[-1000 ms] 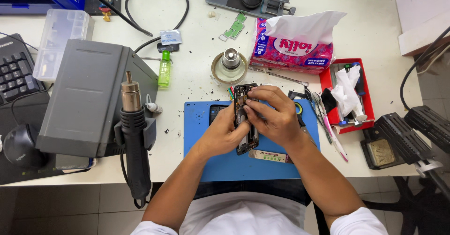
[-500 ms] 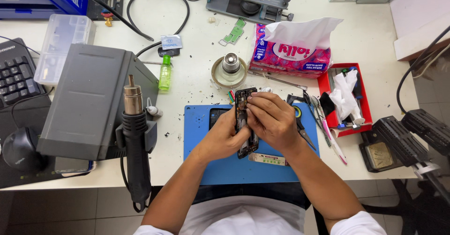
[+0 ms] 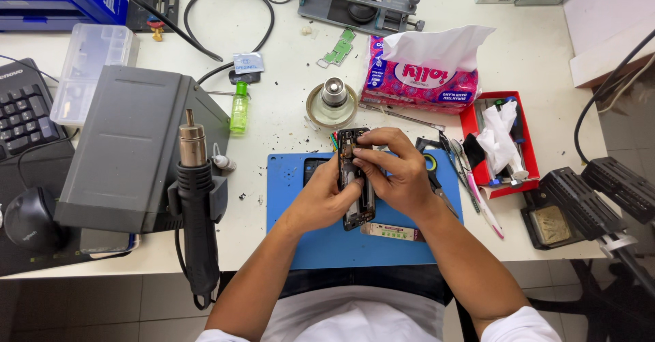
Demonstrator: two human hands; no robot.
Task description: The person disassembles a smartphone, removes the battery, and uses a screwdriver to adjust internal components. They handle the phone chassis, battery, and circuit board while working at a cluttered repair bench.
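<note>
An opened black phone (image 3: 355, 178) with its inner parts exposed is held just above a blue work mat (image 3: 321, 240). My left hand (image 3: 329, 195) grips the phone's left side and lower half. My right hand (image 3: 396, 168) covers its right side, with the fingertips pressed on the upper part near some coloured wires at the top end. A second dark part lies on the mat, partly hidden behind my left hand. A narrow light strip (image 3: 389, 231) lies on the mat below the phone.
A grey hot-air station (image 3: 129, 144) with its black heat gun (image 3: 196, 199) stands at the left. Also on the table are a green bottle (image 3: 238, 108), a round metal dish (image 3: 332, 103), a pink tissue pack (image 3: 423, 76), a red tray (image 3: 501, 144), tweezers and pens (image 3: 471, 185), and a keyboard (image 3: 24, 110).
Both hands stay on the phone; the right fingers have shifted slightly at its top. The view has drifted a little.
</note>
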